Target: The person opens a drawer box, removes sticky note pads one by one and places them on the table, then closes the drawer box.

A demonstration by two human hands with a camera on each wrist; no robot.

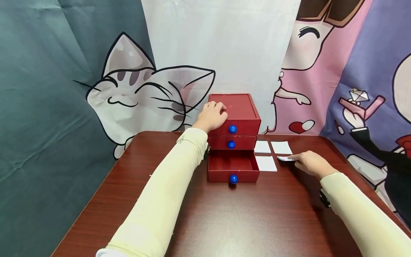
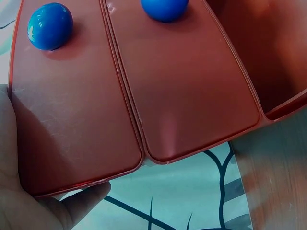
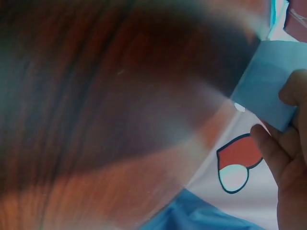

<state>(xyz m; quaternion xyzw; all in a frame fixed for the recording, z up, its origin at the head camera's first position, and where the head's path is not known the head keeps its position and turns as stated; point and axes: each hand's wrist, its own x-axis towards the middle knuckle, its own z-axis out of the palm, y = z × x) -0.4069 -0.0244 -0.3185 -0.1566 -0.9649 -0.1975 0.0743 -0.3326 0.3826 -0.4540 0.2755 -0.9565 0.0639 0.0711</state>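
A red three-drawer box (image 1: 239, 107) with round blue knobs stands at the back of the table. My left hand (image 1: 212, 116) grips its top left corner, fingers over the top; in the left wrist view the thumb (image 2: 88, 201) lies along the side. The bottom drawer (image 1: 219, 176) is pulled out and nothing shows inside; the upper two are closed. To the right of the box, my right hand (image 1: 311, 163) pinches a white square paper (image 3: 264, 79) between thumb and fingers, tilted close over the table.
Three more white paper squares lie by the box's right side: one at the back (image 1: 262, 146), one beside it (image 1: 281, 147), and one in front (image 1: 266, 164). The brown table (image 1: 257, 217) meets a printed cartoon curtain (image 1: 179, 43) behind.
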